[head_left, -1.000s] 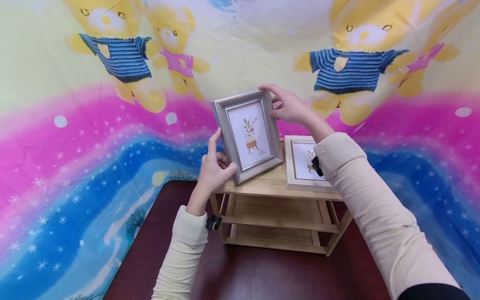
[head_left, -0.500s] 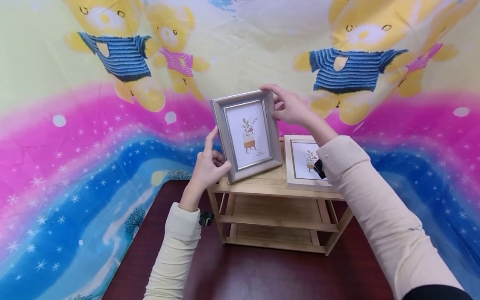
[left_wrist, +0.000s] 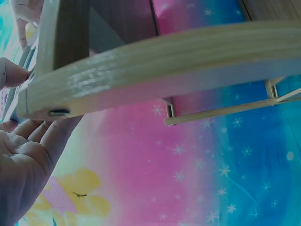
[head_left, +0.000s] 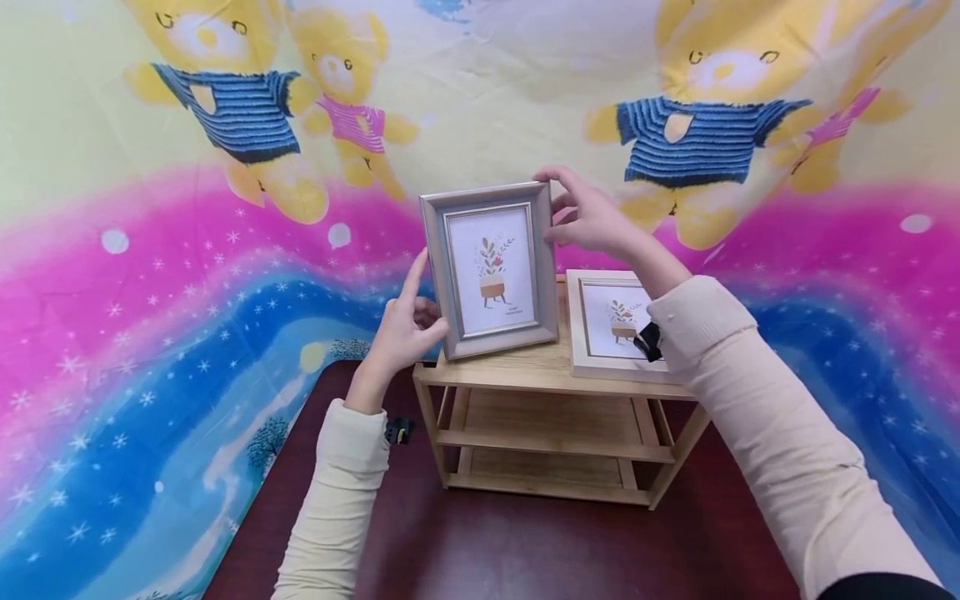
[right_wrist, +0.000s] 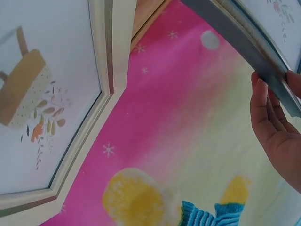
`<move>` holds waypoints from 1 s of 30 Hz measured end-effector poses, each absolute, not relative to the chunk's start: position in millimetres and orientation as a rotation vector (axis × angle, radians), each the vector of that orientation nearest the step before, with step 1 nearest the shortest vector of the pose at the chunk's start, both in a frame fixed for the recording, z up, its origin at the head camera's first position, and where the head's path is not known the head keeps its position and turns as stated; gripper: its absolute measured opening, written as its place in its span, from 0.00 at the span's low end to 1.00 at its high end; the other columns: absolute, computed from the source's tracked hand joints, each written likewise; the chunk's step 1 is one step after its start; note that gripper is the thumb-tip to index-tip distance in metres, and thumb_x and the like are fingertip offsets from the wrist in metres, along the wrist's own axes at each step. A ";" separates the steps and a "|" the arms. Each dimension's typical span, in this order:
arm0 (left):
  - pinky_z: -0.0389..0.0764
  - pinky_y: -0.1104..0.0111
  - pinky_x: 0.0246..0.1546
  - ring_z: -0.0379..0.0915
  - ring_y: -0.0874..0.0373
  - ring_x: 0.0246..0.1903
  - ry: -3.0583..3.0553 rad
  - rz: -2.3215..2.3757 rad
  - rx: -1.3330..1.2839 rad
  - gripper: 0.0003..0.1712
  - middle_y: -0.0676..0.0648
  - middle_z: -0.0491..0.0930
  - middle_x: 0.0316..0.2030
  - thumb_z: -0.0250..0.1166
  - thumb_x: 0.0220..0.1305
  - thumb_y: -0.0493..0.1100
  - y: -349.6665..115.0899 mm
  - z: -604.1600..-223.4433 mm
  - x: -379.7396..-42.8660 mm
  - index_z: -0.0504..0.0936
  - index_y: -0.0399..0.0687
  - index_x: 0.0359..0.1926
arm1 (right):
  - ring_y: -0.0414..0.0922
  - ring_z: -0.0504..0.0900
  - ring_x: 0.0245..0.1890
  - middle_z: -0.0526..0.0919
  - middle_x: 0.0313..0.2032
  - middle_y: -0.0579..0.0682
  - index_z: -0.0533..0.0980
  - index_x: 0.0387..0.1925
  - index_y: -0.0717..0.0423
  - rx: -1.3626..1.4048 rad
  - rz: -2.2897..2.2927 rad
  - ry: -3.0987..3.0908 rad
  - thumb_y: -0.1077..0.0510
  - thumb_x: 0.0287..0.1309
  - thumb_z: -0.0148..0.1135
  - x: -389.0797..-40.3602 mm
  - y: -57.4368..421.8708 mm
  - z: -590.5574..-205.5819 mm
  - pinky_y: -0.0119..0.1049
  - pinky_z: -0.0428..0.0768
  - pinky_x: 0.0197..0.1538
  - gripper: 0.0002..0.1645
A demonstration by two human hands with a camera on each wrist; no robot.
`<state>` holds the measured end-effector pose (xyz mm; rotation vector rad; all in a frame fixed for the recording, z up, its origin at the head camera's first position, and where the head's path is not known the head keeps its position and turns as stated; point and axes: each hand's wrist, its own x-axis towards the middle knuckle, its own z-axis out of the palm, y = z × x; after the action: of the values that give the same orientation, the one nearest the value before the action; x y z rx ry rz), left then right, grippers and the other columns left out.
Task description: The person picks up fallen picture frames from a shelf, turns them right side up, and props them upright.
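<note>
A grey picture frame [head_left: 491,267] with a potted-plant print stands upright, leaning slightly back, at the left of a small wooden shelf's top [head_left: 510,375]. My left hand [head_left: 405,333] holds its lower left side, thumb at the front edge, index finger stretched up along the side. At the upper right corner my right hand [head_left: 588,221] grips the frame, one finger over the top. In the right wrist view, that hand's fingers [right_wrist: 258,103] and thumb pinch the grey edge [right_wrist: 265,66]. The shelf's rounded wooden end [left_wrist: 141,70] hides part of the left hand's hold in the left wrist view.
A cream picture frame [head_left: 581,333] with a similar print lies to the right on the shelf top, partly behind my right sleeve [head_left: 697,325]. Lower tiers [head_left: 555,417] sit below. The shelf stands on a dark red table [head_left: 510,550], before a bear-patterned cloth [head_left: 480,100].
The grey frame has turned to face me more squarely and stands straighter, its bottom shifted left. My left hand has moved left with it; my right hand has moved slightly right.
</note>
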<state>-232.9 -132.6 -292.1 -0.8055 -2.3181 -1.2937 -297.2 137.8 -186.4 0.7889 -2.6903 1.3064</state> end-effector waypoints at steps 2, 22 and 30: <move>0.77 0.67 0.26 0.75 0.58 0.22 -2.315 -1.278 -0.818 0.51 0.44 0.80 0.23 0.58 0.50 0.31 -135.5 -299.5 -241.5 0.42 0.57 0.71 | 0.51 0.77 0.40 0.75 0.44 0.62 0.54 0.64 0.46 0.804 1.348 -2.673 0.74 0.50 0.57 -296.1 139.4 -186.8 0.41 0.79 0.39 0.43; 0.77 0.59 0.29 0.76 0.44 0.27 -2.306 -1.306 -0.809 0.40 0.32 0.79 0.28 0.53 0.50 0.24 -139.3 -278.0 -211.0 0.51 0.34 0.66 | 0.50 0.79 0.35 0.75 0.37 0.59 0.58 0.59 0.47 0.824 1.511 -2.549 0.72 0.47 0.63 -276.0 142.4 -194.8 0.35 0.78 0.39 0.40; 0.76 0.58 0.26 0.76 0.45 0.27 -2.302 -1.274 -0.807 0.40 0.33 0.79 0.27 0.54 0.51 0.24 -142.2 -279.0 -206.8 0.52 0.34 0.66 | 0.47 0.80 0.33 0.74 0.37 0.59 0.58 0.60 0.48 0.837 1.540 -2.513 0.72 0.46 0.64 -267.9 139.8 -197.6 0.34 0.78 0.36 0.41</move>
<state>-206.8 -142.2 -279.0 -0.8074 -2.3018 -1.2739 -267.9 139.8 -197.6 0.8369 -2.5133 1.5399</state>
